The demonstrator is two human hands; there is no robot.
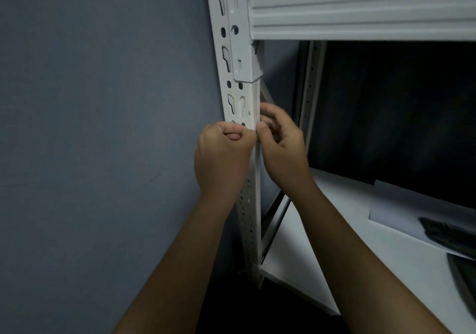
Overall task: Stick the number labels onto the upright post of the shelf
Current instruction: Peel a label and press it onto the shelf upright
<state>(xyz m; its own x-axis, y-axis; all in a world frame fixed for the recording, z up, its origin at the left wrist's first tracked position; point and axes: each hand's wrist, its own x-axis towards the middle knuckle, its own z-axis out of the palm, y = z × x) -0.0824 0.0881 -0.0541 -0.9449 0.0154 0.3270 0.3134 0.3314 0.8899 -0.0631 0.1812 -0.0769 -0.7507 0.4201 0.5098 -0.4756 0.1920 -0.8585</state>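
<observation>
While both of your hands met at the front edge of the white upright post [247, 107], the main risk, as I judged it, was a label going on crooked or creased, since the face there is narrow and broken by keyhole slots, so part of the adhesive could bridge a hole and lift. Dim light would also make alignment hard to check. Your left hand [222, 157] had its fingers [233, 135] curled tight, thumb pressed against the post's front. Your right hand [280, 144] wrapped round the post's right edge, thumb tip on the corner, fingers bent behind. No label was visible between them; whether either hand pinched one, I could not tell. A paper sheet [401, 205] lay on the lower shelf [322, 269], far right.
</observation>
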